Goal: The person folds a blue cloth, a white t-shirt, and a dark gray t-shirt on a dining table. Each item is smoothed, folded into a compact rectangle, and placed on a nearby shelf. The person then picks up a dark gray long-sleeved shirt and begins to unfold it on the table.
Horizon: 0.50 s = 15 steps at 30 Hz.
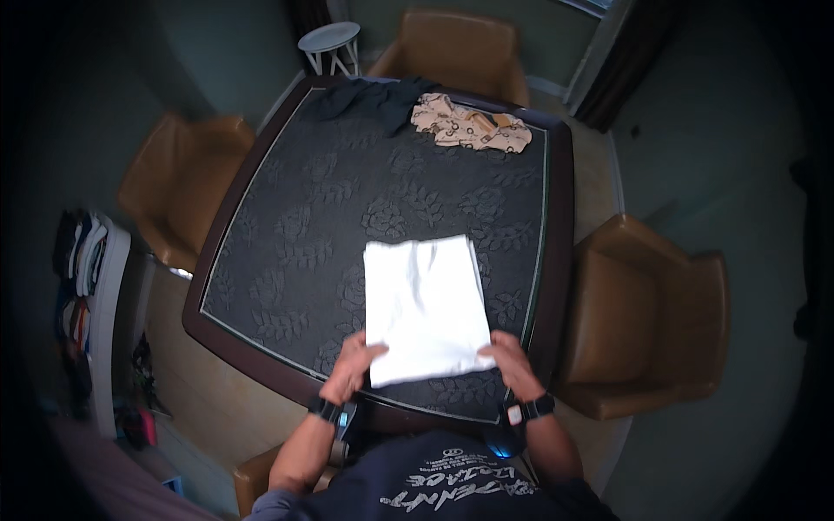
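A white folded cloth, seemingly a garment, (427, 306) lies flat and roughly square near the front edge of the dark, flower-patterned table (293, 215). My left hand (355, 365) grips its lower left side, thumb on top and fingers beneath. At the lower right side, my right hand (511, 365) pinches it in the same way. Both wrists wear dark bands with small devices. Toward the far edge lie a crumpled dark garment (384, 101) and, touching it, a peach patterned garment (469, 127) with brown patches.
Brown armchairs stand at the left (189, 182), the far side (456, 49) and the right (638, 319) of the table. A small white round side table (329, 38) is beyond the far left corner. A white shelf (111, 280) with clothes stands at the left.
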Motion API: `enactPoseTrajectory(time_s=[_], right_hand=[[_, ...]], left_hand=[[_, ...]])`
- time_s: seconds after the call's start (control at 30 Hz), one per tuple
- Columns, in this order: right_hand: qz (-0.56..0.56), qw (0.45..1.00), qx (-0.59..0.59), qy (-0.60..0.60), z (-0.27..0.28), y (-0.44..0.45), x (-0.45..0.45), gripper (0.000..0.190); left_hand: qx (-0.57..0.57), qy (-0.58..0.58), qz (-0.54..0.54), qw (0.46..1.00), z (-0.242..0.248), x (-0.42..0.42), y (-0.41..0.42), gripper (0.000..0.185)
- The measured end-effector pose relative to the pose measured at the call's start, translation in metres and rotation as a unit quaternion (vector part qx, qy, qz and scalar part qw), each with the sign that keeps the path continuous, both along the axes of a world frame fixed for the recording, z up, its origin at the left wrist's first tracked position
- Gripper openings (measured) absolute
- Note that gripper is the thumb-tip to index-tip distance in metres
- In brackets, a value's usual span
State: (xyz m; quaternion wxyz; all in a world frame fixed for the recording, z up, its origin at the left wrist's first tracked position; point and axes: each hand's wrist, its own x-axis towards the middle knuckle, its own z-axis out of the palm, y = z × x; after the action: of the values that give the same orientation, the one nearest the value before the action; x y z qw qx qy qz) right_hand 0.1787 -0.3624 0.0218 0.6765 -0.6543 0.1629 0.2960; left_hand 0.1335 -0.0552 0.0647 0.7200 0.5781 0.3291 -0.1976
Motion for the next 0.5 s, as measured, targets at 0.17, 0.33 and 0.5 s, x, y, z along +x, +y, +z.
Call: enactPoseTrajectory(time_s=[0.17,0.33,0.5], right_hand=[[0.045,0.998,0.041,-0.033,-0.011,-0.019,-0.064,0.023],[-0.024,0.973,0.228,0.016,0.012,-0.006,-0.071,0.05],[0.002,0.965,0.258,0.051,0.045,-0.008,-0.071,0.049]], left_hand=[[-0.084,0.004,0.019,0.996,-0.008,-0.048,-0.008,0.042],[-0.107,0.015,0.082,0.991,-0.009,-0.024,-0.009,0.044],[-0.115,-0.031,0.078,0.99,0.0,-0.055,-0.018,0.038]])
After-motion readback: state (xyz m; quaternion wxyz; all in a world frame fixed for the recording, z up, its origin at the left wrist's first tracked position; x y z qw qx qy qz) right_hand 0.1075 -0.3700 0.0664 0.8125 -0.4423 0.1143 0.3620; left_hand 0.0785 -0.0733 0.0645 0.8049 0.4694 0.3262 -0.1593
